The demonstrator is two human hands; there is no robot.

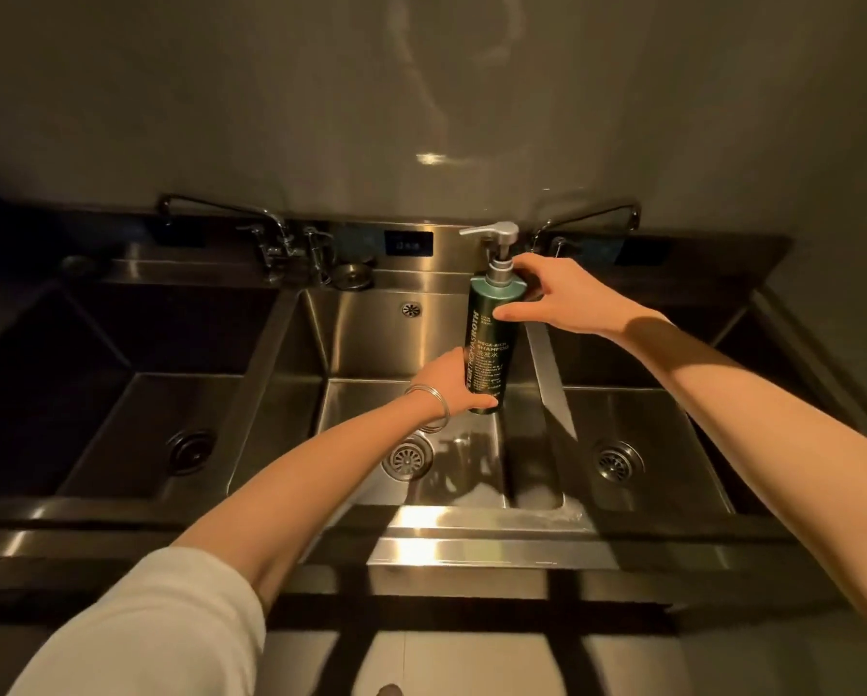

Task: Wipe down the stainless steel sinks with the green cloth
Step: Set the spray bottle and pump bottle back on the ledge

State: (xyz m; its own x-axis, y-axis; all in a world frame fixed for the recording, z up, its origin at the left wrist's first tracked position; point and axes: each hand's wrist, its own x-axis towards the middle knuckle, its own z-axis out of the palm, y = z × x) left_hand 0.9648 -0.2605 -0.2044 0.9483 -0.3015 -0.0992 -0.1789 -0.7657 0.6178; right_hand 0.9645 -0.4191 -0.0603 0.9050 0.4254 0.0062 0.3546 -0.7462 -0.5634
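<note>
So the stainless steel sinks [471, 524] are a run of three basins side by side under a plain wall, and the middle basin [351, 394] is the one right in front. It has a round drain [407, 459] on its floor and a small overflow grille [411, 309] on the back wall, plus what looks like some white suds down near the front edge. The left basin [135, 429] is pretty dark, with its own drain [190, 452], and the right basin [642, 444] has a drain [617, 462] too. The green cloth isn't visible from the head camera.

What is in play is a dark green pump bottle [489, 344] with a silver pump head, label reading shampoo, held upright over the divider between the middle and right basins. The left hand [451, 381] grips the bottle's lower part, fingers wrapped around it, with thin bangles [429, 401] on that wrist and a white sleeve further down the arm. The right hand [562, 293] is curled round the bottle's shoulder just under the pump, thumb in front and fingers behind.

Behind the basins there's a faucet [271, 238] with a long swung-out spout on the left, another spout [597, 218] on the right, and a small dark panel [408, 242] on the backsplash between them.
</note>
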